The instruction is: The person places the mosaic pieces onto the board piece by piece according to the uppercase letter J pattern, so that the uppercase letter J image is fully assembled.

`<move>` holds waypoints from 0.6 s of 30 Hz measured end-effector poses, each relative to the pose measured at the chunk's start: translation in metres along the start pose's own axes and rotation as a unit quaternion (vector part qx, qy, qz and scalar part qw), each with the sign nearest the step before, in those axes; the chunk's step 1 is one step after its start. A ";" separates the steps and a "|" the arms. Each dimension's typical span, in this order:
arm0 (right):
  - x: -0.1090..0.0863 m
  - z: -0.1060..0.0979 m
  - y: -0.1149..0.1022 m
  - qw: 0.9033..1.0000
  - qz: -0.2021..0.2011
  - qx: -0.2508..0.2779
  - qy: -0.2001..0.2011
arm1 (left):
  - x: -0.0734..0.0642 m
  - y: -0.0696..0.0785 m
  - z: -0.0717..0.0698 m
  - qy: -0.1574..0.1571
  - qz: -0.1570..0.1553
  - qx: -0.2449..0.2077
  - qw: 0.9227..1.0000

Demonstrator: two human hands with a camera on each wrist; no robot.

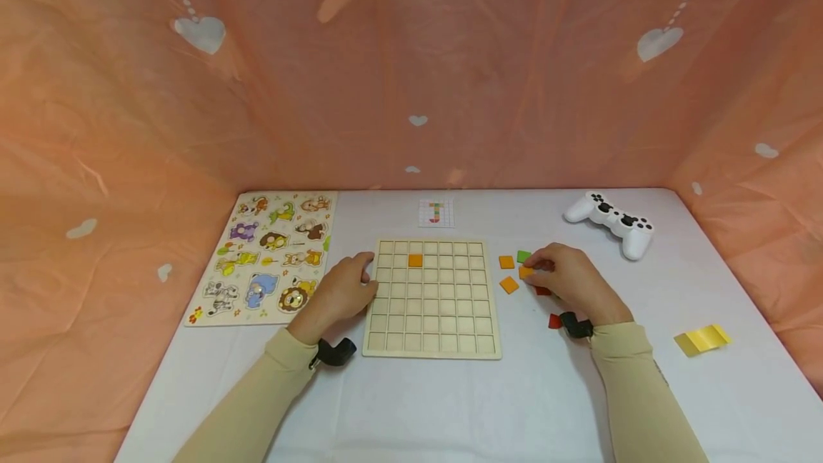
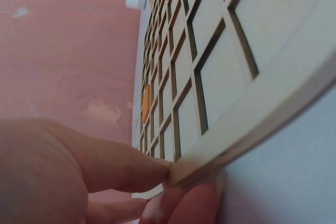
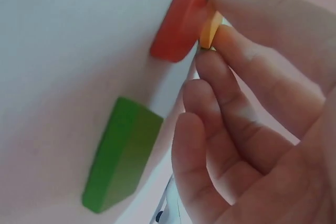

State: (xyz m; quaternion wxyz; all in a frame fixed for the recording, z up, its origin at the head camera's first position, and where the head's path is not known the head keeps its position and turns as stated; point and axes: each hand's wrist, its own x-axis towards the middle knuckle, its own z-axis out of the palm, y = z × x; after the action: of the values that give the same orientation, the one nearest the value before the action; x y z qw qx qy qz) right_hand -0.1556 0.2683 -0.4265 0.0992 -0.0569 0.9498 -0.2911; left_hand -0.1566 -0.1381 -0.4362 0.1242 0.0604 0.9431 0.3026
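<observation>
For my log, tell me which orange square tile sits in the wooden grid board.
The orange square tile in the third column from the left of the wooden grid board; the other orange tiles are right of it.

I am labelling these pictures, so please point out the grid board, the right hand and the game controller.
Grid board (image 1: 431,291): head view, an empty square near its middle.
Right hand (image 1: 571,279): head view, the back of the hand.
Game controller (image 1: 614,219): head view, the middle of its white body.

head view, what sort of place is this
Probably a screened-off tabletop play space: orange sheeting lines the back and sides of a white table, which holds a gridded wooden board and an animal puzzle.
</observation>
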 end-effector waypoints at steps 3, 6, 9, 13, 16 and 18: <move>0.001 0.001 -0.001 1.000 0.005 0.003 0.001 | 0.001 0.000 0.000 0.000 0.000 0.002 1.000; 0.001 0.001 -0.004 1.000 0.002 0.005 0.006 | 0.001 -0.001 0.001 0.000 -0.002 0.002 1.000; 0.003 0.004 -0.008 1.000 -0.017 0.003 0.014 | 0.003 0.000 0.002 -0.002 -0.003 0.000 1.000; 0.009 0.014 -0.021 0.999 -0.039 0.004 0.018 | 0.004 0.000 0.002 -0.001 -0.003 -0.002 1.000; 0.018 0.023 -0.036 0.999 -0.045 0.016 0.013 | 0.003 -0.002 0.001 0.000 -0.003 -0.003 1.000; 0.025 0.029 -0.048 0.998 -0.053 0.019 0.009 | 0.003 -0.003 0.001 0.000 -0.001 -0.003 1.000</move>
State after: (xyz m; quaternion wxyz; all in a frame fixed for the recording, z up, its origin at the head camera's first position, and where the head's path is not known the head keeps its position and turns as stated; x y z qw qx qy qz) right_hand -0.1707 0.2087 -0.4270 0.0761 -0.1025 0.9406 -0.3146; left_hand -0.1591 -0.1392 -0.4395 0.1247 0.0586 0.9424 0.3049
